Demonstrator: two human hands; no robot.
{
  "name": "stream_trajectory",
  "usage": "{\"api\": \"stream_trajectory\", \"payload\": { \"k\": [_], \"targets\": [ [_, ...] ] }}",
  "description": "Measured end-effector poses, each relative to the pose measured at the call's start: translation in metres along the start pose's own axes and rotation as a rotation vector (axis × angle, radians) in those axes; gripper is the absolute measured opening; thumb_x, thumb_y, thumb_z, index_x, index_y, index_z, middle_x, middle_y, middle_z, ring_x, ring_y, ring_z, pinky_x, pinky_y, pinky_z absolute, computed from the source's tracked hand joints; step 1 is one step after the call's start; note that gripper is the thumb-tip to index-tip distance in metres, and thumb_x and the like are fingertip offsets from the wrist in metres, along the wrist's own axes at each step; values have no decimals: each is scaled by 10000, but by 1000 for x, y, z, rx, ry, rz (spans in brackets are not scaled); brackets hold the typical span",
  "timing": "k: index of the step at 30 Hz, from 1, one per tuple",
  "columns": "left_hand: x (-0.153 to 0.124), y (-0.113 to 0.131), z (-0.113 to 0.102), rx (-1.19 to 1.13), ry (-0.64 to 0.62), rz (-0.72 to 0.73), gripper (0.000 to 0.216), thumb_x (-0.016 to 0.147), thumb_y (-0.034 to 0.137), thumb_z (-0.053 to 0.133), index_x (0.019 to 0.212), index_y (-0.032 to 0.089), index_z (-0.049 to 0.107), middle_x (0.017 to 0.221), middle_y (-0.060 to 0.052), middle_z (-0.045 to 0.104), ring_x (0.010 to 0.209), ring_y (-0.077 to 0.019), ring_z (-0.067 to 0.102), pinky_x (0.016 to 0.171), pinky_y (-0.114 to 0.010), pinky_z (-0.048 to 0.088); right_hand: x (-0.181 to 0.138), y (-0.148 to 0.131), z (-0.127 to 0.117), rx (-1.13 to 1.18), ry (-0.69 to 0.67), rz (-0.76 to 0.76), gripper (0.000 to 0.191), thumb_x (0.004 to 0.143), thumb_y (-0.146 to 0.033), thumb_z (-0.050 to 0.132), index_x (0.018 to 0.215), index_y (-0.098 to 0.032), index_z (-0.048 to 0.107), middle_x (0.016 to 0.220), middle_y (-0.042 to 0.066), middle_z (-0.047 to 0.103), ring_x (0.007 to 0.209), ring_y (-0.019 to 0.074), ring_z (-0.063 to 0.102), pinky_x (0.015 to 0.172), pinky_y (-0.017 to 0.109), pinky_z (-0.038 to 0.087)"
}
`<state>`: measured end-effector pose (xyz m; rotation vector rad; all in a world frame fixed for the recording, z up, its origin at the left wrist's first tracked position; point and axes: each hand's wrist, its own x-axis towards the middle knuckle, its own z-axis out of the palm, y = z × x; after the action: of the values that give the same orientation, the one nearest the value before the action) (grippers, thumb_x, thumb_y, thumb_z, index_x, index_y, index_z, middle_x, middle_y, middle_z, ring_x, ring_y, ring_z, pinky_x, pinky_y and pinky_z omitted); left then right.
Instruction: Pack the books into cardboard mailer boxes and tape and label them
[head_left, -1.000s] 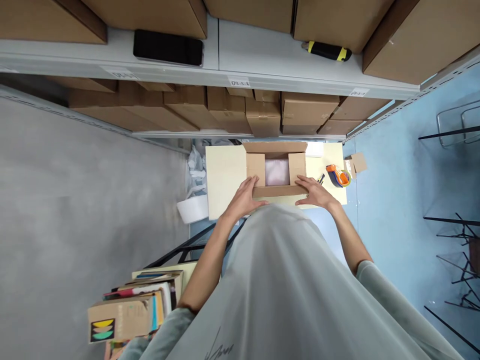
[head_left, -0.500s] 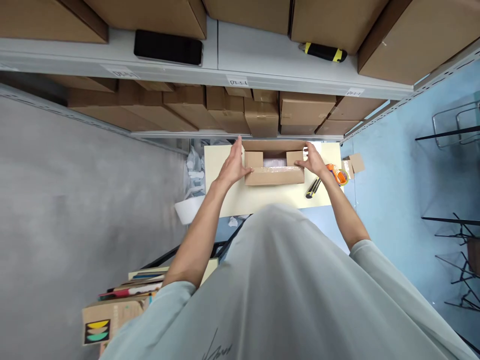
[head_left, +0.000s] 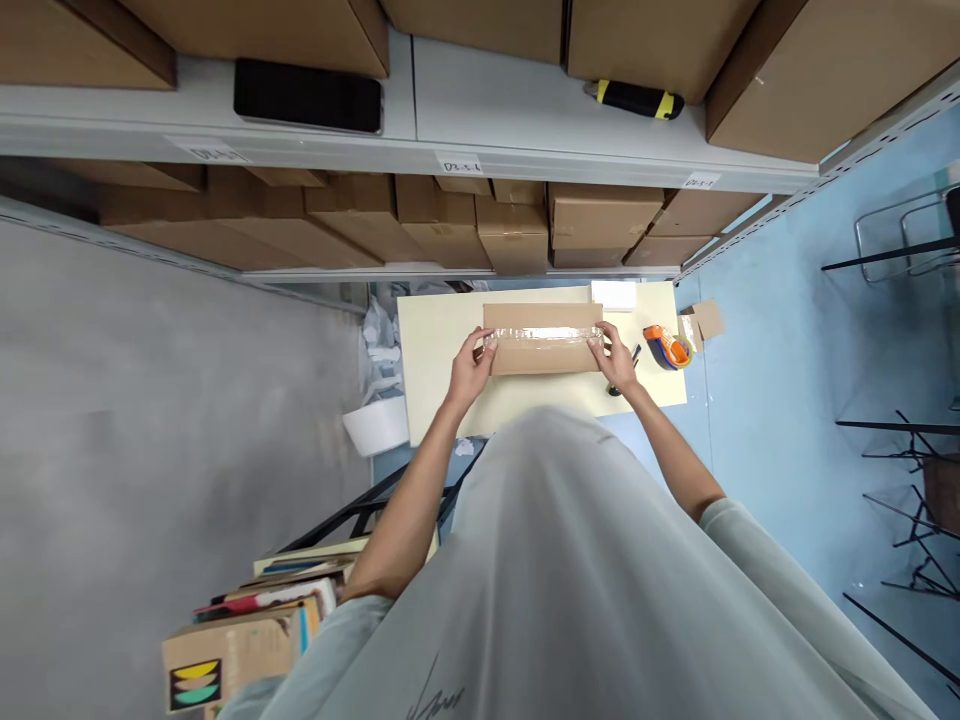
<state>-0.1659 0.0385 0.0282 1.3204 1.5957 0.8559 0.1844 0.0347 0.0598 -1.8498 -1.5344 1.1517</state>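
A brown cardboard box (head_left: 543,352) lies on a pale yellow table (head_left: 435,340), its top flaps folded shut with a strip of clear tape along the seam. My left hand (head_left: 471,366) grips the box's left end, fingers curled over the top edge. My right hand (head_left: 615,358) grips the right end the same way. Both hands press on the closed flaps.
An orange tape dispenser (head_left: 667,347) and a dark knife lie right of the box. A white pad (head_left: 613,294) sits at the table's back. Shelves of cardboard boxes (head_left: 517,225) stand behind; a phone (head_left: 306,95) and a yellow-black cutter (head_left: 634,98) rest on the upper shelf. Books (head_left: 247,625) lie lower left.
The box was open with a pinkish item inside. My hands folded the near flap, then the far one, and the box is now closed under both hands.
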Motion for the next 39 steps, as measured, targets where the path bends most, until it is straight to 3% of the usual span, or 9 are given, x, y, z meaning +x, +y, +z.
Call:
{"api": "stream_trajectory", "payload": {
  "k": [5, 15, 18, 20, 23, 26, 29, 32, 39],
  "targets": [
    [-1, 16, 19, 65, 163, -112, 323, 1032, 452, 661, 1299, 273, 687, 1296, -100, 812, 1190, -276, 778, 1082, -419, 598, 0, -13, 10, -115, 115, 75, 628, 1093, -736, 438, 1520, -294, 569, 1379, 143, 807, 1006, 363, 807, 993, 499, 606],
    [-54, 18, 18, 152, 220, -176, 296, 999, 488, 725, 1205, 285, 666, 1211, -75, 812, 1019, -266, 773, 961, -405, 590, -49, -6, 24, -118, 78, 152, 568, 1111, -655, 503, 1534, -288, 599, 1307, 119, 833, 1093, 367, 819, 987, 479, 630],
    [-49, 14, 21, 168, 230, -166, 301, 999, 482, 721, 1220, 287, 662, 1218, -64, 806, 1073, -260, 770, 995, -393, 585, -39, 9, 5, -90, 49, 59, 550, 1142, -608, 496, 1574, -278, 574, 1475, 121, 788, 1253, 303, 791, 1053, 418, 636],
    [-45, 12, 22, 155, 231, -155, 305, 995, 493, 723, 1211, 287, 661, 1207, -65, 798, 1109, -262, 763, 1010, -387, 586, -30, 28, -23, -124, 125, 51, 555, 1150, -576, 463, 1551, -210, 579, 1542, 184, 740, 1387, 301, 724, 1187, 442, 586],
    [-43, 13, 23, 126, 232, -143, 324, 993, 525, 725, 1203, 288, 657, 1194, -72, 785, 1074, -267, 756, 1009, -409, 599, -15, 67, -71, -226, 287, 166, 551, 1108, -543, 498, 1418, -105, 622, 1535, 348, 666, 1516, 435, 592, 1329, 651, 426],
    [-44, 14, 26, 107, 248, -132, 341, 989, 541, 716, 1205, 287, 645, 1194, -78, 775, 1052, -269, 747, 1020, -430, 605, -3, 106, -98, -409, 287, 374, 507, 1014, -454, 655, 1364, -87, 644, 1529, 381, 653, 1516, 465, 570, 1315, 686, 422],
    [-44, 14, 29, 95, 261, -133, 348, 983, 543, 712, 1196, 280, 632, 1182, -85, 757, 1060, -271, 737, 1029, -434, 603, 4, 133, -98, -494, 210, 469, 536, 967, -333, 698, 1415, -48, 620, 1526, 402, 652, 1501, 452, 601, 1328, 638, 418],
    [-43, 13, 30, 73, 256, -138, 338, 988, 522, 706, 1198, 271, 621, 1187, -92, 748, 1079, -270, 734, 1044, -429, 603, 8, 144, -86, -494, 241, 459, 573, 983, -310, 625, 1480, -28, 570, 1494, 394, 674, 1472, 444, 632, 1334, 646, 403],
    [-45, 15, 34, 63, 273, -121, 296, 1008, 472, 678, 1213, 274, 598, 1220, -90, 746, 1143, -263, 722, 1082, -404, 587, 6, 125, -92, -471, 239, 358, 583, 1020, -464, 530, 1416, -41, 595, 1252, 327, 749, 1272, 471, 721, 1253, 715, 448]
  ]
}}
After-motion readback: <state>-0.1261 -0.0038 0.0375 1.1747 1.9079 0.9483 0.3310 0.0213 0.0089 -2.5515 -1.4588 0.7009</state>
